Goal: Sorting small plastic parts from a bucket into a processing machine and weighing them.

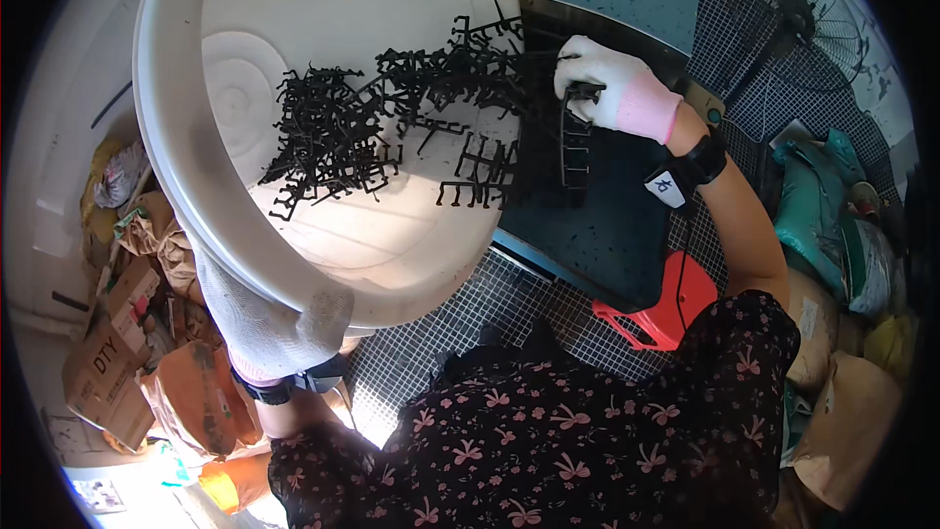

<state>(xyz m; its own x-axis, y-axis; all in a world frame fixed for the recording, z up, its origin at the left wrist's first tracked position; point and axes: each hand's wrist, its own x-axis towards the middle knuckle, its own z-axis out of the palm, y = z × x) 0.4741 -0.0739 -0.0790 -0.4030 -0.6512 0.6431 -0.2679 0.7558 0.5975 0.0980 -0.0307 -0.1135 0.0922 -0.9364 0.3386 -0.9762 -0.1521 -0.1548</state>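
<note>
Dress: dark flowered cloth (548, 431) fills the frame at 6 o'clock, closest to the lens.
Boxes: brown cardboard cartons (108, 353) lie at 8 o'clock, beside the left forearm.
Left hand: gloved left hand (269, 318) at 7 o'clock, fingers wrapped shut over the rim of the basin, holding it tilted.
Basin: big pale plastic basin (225, 88) from 9 to 12 o'clock, its mouth tipped toward the tray; it looks stiff and light for its bulk, best held at the rolled rim.
Parts: black plastic comb-like pieces (333, 137) heaped inside the basin, spilling toward 1 o'clock; they look light, rigid, tangle-prone and likely snappable, so take one by its spine.
Tray: dark flat tray (597, 235) at centre, over a wire mesh (470, 294).
Right hand: gloved right hand (612, 83) at 1 o'clock, fingers closed on one comb piece (576, 147) that hangs over the tray.
Stool: red stool (666, 309) at 4 o'clock.
Fan: fan (798, 20) at 2 o'clock.
</note>
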